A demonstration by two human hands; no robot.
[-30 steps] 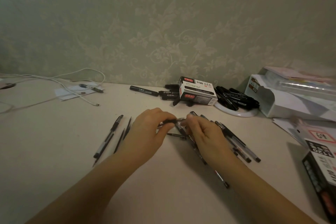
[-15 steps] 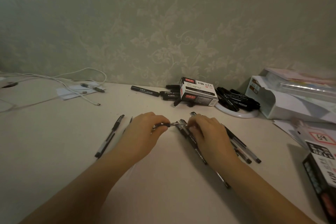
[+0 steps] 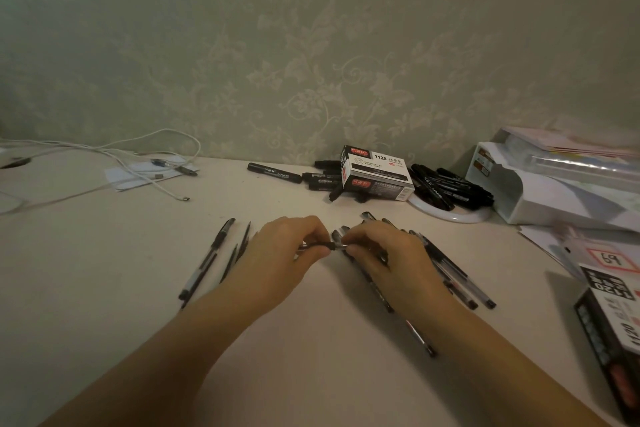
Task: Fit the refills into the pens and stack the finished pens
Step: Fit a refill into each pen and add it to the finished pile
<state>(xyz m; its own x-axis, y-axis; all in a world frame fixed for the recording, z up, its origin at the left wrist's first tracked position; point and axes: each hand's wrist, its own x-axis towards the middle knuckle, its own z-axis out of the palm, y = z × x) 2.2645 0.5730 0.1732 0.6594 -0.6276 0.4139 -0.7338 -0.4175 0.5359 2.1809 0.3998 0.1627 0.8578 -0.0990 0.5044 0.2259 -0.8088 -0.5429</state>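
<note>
We are pinching one pen between both hands, just above desk: left hand gripping barrel end, right hand gripping tip end. Row of pens lying under and beside right hand; loose pens and refills lying left. Marker box sitting near wall.

Both hands are meeting over the pale cream desk, the left hand and right hand pinching opposite ends of one slim black-and-clear pen. A row of similar finished pens is lying just beside the right hand. Thin black refills are resting left. A black-and-white marker box is sitting near the wall.
</note>
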